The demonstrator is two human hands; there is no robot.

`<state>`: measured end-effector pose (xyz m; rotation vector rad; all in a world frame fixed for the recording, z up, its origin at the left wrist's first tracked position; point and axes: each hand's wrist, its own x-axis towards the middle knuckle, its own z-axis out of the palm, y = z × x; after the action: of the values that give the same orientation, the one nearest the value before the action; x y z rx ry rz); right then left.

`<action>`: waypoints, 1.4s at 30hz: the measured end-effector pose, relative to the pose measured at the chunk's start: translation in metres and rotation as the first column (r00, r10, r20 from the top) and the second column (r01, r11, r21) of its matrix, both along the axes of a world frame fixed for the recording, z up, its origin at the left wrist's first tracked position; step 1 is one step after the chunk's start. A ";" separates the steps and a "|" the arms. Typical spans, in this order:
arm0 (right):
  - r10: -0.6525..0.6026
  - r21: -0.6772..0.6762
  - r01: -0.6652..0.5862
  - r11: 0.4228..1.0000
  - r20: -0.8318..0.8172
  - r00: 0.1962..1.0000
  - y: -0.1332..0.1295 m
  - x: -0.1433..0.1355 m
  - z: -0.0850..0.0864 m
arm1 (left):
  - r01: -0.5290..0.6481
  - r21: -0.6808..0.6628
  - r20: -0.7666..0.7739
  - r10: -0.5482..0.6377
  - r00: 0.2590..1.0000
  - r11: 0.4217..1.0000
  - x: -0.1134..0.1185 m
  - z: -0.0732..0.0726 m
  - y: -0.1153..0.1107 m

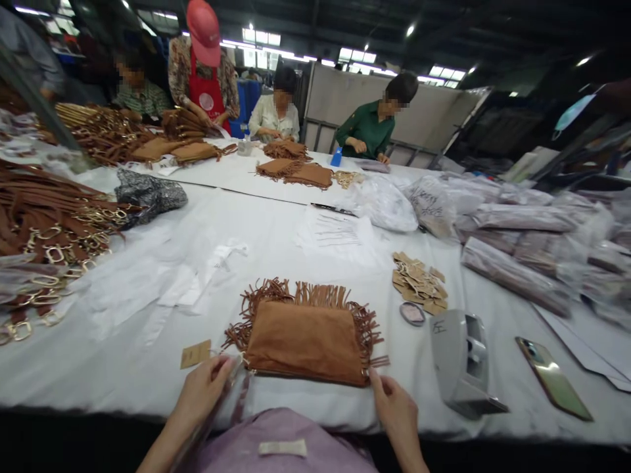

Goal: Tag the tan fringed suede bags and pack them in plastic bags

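Observation:
A brown suede bag (303, 341) with fringe on three sides lies flat on the white table in front of me. My left hand (210, 387) is closed in a pinch just beside the bag's lower left corner, on something thin that I cannot make out. A tan paper tag (196, 354) lies by its fingertips, and a translucent strip hangs below. My right hand (394, 404) is closed at the lower right corner, its fingertips pinching the bag's edge near a small metal ring.
Tan tags (419, 282) pile up at the right, beside a round tin (412, 314), a grey dispenser (461, 361) and a phone (555, 378). Straps with gold buckles (54, 230) heap at the left. Plastic-wrapped bundles (522, 226) lie right. Several people work across the table (207, 203).

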<state>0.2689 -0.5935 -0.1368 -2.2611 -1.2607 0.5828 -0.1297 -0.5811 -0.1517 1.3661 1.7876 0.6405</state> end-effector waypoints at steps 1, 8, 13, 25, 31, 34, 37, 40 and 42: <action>0.009 0.009 -0.009 1.000 0.000 1.000 0.000 -0.001 -0.001 | 0.020 -0.003 0.041 -0.020 0.999 1.000 0.006 0.000 0.000; 0.072 0.072 -0.078 0.994 0.087 0.994 0.003 0.001 -0.015 | 0.004 -0.095 0.314 0.027 0.949 0.995 0.036 -0.001 0.016; 0.145 0.181 -0.201 0.963 0.283 0.948 0.004 0.002 -0.027 | 0.110 -0.337 0.767 0.205 0.608 0.935 0.044 0.005 0.030; 0.174 0.212 -0.198 0.957 0.124 0.977 0.008 -0.010 -0.018 | -0.109 -0.600 0.758 0.607 0.241 0.792 0.065 0.015 0.067; 0.052 -0.168 -0.155 0.974 -0.495 0.867 0.020 -0.025 0.004 | -0.056 -0.706 0.695 0.707 0.132 0.705 0.057 0.021 0.077; 0.026 -0.104 -0.191 0.976 -0.817 0.576 0.024 -0.036 0.020 | -0.028 -0.698 0.711 0.696 0.100 0.716 0.051 0.021 0.077; -0.074 -0.110 -0.075 0.991 -0.926 0.371 0.034 -0.044 0.024 | 0.015 -0.711 0.702 0.709 0.063 0.703 0.050 0.020 0.077; -0.223 -0.204 0.096 0.974 -0.937 0.268 0.054 -0.047 0.018 | 0.071 -0.718 0.695 0.717 0.047 0.692 0.054 0.019 0.077; -0.226 -0.196 0.148 0.969 -0.948 0.223 0.063 -0.047 0.014 | 0.094 -0.716 0.697 0.704 0.138 0.691 0.052 0.019 0.070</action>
<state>0.2216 -0.5305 -0.1228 -1.4175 -0.2617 1.6124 -0.0780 -0.5107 -0.1323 -0.1550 0.9376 0.7750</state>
